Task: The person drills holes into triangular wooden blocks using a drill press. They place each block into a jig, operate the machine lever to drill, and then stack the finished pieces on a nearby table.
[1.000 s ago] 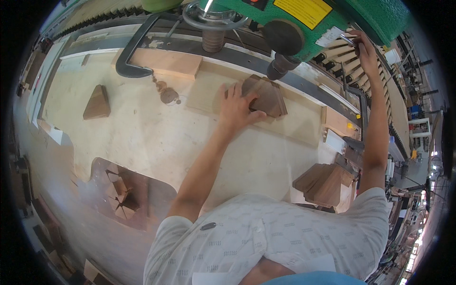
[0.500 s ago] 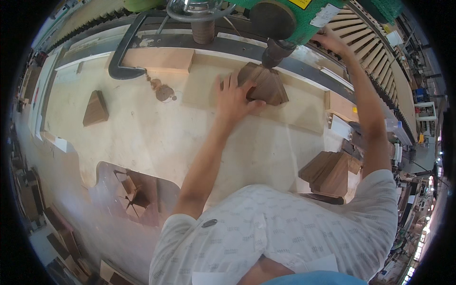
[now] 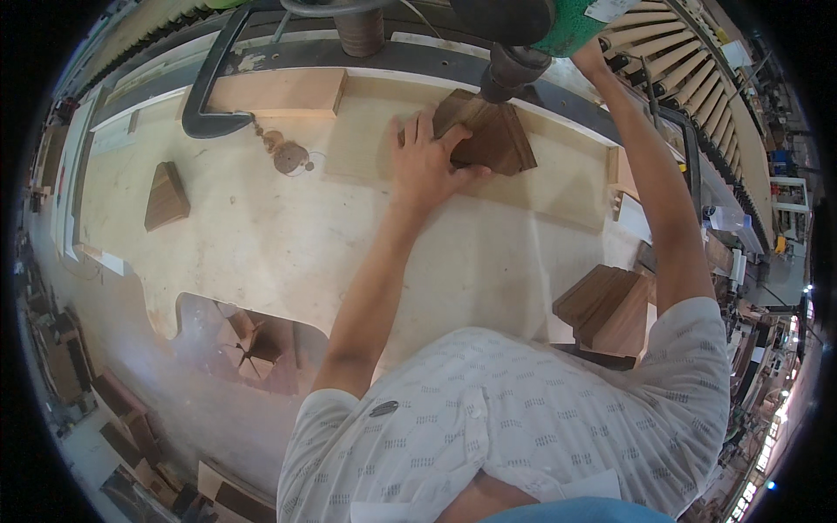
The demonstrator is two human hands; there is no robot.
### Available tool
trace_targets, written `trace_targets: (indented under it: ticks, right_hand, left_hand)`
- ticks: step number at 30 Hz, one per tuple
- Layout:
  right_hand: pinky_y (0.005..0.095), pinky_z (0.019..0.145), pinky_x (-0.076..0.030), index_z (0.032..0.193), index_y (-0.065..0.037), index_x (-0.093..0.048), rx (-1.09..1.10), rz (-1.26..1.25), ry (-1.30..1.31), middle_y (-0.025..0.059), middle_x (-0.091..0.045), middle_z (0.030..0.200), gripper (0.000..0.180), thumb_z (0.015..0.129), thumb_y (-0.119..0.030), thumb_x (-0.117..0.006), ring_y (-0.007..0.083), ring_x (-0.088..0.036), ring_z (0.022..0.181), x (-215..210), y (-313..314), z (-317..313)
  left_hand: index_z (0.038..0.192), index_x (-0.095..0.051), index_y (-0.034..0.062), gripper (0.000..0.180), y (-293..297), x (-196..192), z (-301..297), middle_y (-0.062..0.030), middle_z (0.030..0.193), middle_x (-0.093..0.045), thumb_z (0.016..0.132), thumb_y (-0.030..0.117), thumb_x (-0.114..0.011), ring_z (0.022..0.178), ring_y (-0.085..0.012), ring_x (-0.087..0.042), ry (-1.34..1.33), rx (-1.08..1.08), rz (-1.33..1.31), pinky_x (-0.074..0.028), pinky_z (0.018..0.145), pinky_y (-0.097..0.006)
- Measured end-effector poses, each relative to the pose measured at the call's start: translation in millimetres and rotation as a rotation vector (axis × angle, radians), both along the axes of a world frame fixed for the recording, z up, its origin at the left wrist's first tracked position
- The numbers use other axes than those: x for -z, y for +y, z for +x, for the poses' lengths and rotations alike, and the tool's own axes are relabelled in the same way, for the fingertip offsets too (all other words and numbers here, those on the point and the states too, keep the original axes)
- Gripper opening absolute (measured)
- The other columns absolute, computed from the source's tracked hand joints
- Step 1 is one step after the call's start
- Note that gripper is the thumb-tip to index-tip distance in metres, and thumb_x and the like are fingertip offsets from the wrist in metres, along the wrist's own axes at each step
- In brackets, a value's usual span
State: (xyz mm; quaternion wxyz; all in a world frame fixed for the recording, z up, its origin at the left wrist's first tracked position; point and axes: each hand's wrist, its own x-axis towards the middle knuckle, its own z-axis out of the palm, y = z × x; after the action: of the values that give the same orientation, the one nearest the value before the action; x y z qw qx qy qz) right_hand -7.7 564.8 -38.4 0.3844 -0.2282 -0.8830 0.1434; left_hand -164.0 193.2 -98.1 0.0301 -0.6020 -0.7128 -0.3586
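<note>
A dark brown wedge-shaped wooden block (image 3: pixel 493 139) lies on a pale board (image 3: pixel 366 148), under the dark chuck (image 3: pixel 508 74) of a green drill press (image 3: pixel 571 28). My left hand (image 3: pixel 425 164) holds the block from its left side. Thumb and index finger rest against it, while the other fingers spread over the board. Whether a bit touches the wood I cannot make out. At the upper right my right hand (image 3: pixel 589 57) reaches up behind the green housing, its fingers hidden there.
A black clamp (image 3: pixel 202 119) grips a light wooden strip (image 3: pixel 275 91) at the table's back. A single wooden wedge (image 3: pixel 166 197) lies at left, with a stack of wooden blocks (image 3: pixel 608 309) near my right arm. Rollers (image 3: pixel 663 52) run along the far right.
The whole view has shifted slightly, so the table and press sit higher. My right hand has slipped farther behind the green housing. My left hand stays on the block.
</note>
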Motion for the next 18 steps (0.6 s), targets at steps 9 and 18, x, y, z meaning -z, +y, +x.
trace_targets:
  ticks: [9,18]
  right_hand:
    - [0.0369,0.054,-0.037,0.078,0.002,-0.056,0.046,-0.032,0.043,0.0002,-0.044,0.059,0.047,0.096,-0.041,-0.066,0.0106,-0.041,0.057,1.7,-12.2,-18.5]
    - [0.0367,0.055,-0.038,0.083,0.001,-0.058,0.058,-0.050,0.054,0.0005,-0.046,0.062,0.046,0.096,-0.042,-0.066,0.0109,-0.043,0.057,5.1,-15.3,-24.8]
  left_hand:
    - [0.113,-0.075,0.0225,0.062,0.9,1.9,-0.8,-0.0204,0.142,-0.053,0.067,0.064,-0.082,0.132,-0.0374,-0.048,-0.015,0.026,0.010,-0.023,0.117,-0.066]
    - [0.110,-0.075,0.0214,0.059,2.5,1.5,-2.5,-0.0215,0.141,-0.053,0.067,0.061,-0.083,0.131,-0.0384,-0.049,-0.026,0.039,0.016,-0.022,0.116,-0.067]
